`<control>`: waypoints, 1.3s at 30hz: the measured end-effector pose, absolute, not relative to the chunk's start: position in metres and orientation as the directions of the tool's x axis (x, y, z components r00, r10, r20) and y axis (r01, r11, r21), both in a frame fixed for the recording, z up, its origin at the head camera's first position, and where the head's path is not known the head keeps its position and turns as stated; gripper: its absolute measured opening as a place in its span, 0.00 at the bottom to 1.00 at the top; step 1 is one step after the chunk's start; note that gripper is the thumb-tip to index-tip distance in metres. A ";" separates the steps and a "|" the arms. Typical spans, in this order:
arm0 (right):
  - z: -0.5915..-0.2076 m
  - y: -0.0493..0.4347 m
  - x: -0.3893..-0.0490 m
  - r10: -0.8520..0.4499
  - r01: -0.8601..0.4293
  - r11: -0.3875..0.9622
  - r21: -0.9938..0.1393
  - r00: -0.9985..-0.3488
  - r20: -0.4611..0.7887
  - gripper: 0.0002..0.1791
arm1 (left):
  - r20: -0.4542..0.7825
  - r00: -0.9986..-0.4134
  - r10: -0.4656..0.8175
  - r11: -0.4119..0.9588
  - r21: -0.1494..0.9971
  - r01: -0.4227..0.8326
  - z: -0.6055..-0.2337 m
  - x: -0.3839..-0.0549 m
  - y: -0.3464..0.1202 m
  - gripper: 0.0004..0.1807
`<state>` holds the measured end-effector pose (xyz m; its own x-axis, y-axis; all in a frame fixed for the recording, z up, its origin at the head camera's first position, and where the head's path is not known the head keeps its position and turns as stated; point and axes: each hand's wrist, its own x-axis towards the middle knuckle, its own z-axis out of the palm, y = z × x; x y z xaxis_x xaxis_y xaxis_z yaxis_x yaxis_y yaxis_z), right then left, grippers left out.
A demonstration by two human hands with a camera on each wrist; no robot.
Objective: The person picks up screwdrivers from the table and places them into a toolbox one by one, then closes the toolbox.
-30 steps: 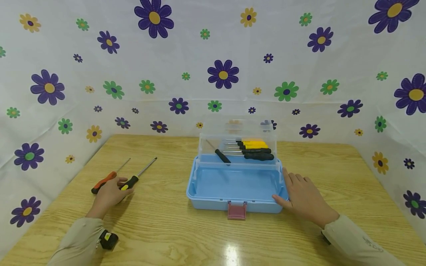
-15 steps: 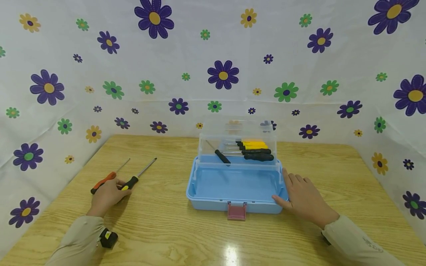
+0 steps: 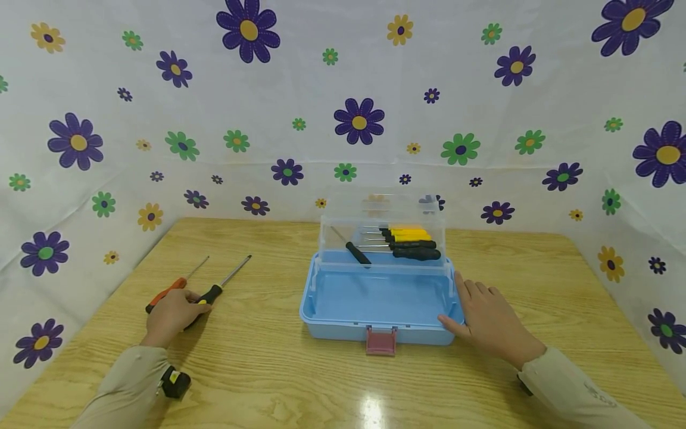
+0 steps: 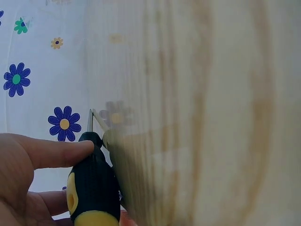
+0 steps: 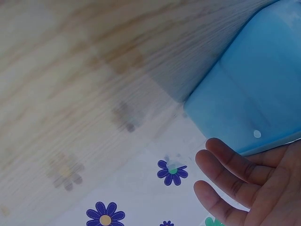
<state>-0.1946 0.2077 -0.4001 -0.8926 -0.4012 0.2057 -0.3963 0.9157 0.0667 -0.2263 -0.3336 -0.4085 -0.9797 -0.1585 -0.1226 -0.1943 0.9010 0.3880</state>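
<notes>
My left hand (image 3: 170,316) pinches the handle of a black-and-yellow screwdriver (image 3: 213,294) at the left of the table. In the left wrist view, one finger presses near the neck of that handle (image 4: 96,181), and others reach behind it. Just left of the hand lies an orange-and-black screwdriver (image 3: 175,287), partly covered. My right hand (image 3: 495,325) rests at the right end of a light blue toolbox (image 3: 377,331), thumb over its rim and fingers loosely extended along the outside. In the right wrist view, several relaxed fingers (image 5: 230,165) show beside the box wall (image 5: 254,89).
The toolbox's clear lid (image 3: 386,202) stands raised behind it. A translucent tray (image 3: 343,266) at the back holds several black and yellow screwdrivers (image 3: 412,241). A pink latch (image 3: 381,342) hangs at the front. Flowered white cloth (image 3: 300,71) surrounds the wooden table (image 3: 278,381).
The left hand's thumb and fingers have closed more on the black-and-yellow screwdriver, which has shifted very slightly left. The right hand and the toolbox stay in place.
</notes>
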 end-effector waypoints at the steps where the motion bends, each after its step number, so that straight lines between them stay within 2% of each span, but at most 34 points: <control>1: -0.400 0.208 -0.195 -0.402 -0.397 0.915 0.068 -0.892 0.206 0.48 | -0.125 -0.979 -0.160 0.899 0.391 -0.197 -0.409 -0.226 -0.334 0.29; 16: -0.403 0.209 -0.195 -0.411 -0.404 0.911 0.077 -0.885 0.219 0.47 | -0.135 -0.976 -0.169 0.873 0.440 -0.212 -0.408 -0.226 -0.332 0.29; 31: -0.402 0.209 -0.195 -0.403 -0.396 0.915 0.074 -0.891 0.210 0.47 | 0.038 -0.986 -0.161 0.863 0.489 -0.122 -0.407 -0.225 -0.319 0.26; 39: -0.402 0.209 -0.196 -0.406 -0.400 0.914 0.076 -0.889 0.212 0.47 | 0.188 -0.972 -0.139 0.867 0.497 -0.028 -0.403 -0.224 -0.312 0.23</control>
<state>-0.1956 0.2087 -0.4016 -0.8888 -0.4064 0.2116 -0.3997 0.9135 0.0756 -0.2240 -0.3118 -0.4028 -0.9722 -0.1392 0.1882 -0.0281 0.8675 0.4967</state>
